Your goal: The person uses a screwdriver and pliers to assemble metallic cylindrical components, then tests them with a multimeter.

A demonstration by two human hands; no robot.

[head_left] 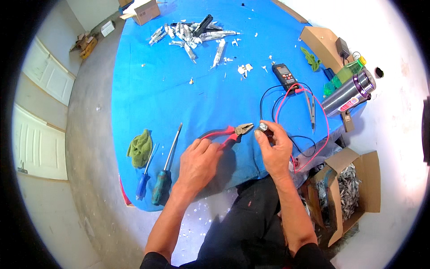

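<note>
My left hand (199, 162) is closed around the red handles of a pair of combination pliers (243, 129), with the jaws pointing right. Close to the jaw tips, my right hand (277, 150) pinches a small part with a silvery end (263, 127); the fingers cover the rest, so its kind is unclear. A narrow gap seems to separate jaws and part. Left of my left hand lie a long screwdriver (162, 186) with a dark green handle and a shorter blue-handled screwdriver (142, 185). A crumpled green cloth (139, 148) lies beside them.
The blue-covered table (170, 98) bears a pile of white-grey tube-like pieces (188, 33) at the back. On the right are a multimeter (285, 77) with red and black leads, a steel thermos (345, 96) and a green bottle (342, 76). A cardboard box (369, 179) of scraps stands below right.
</note>
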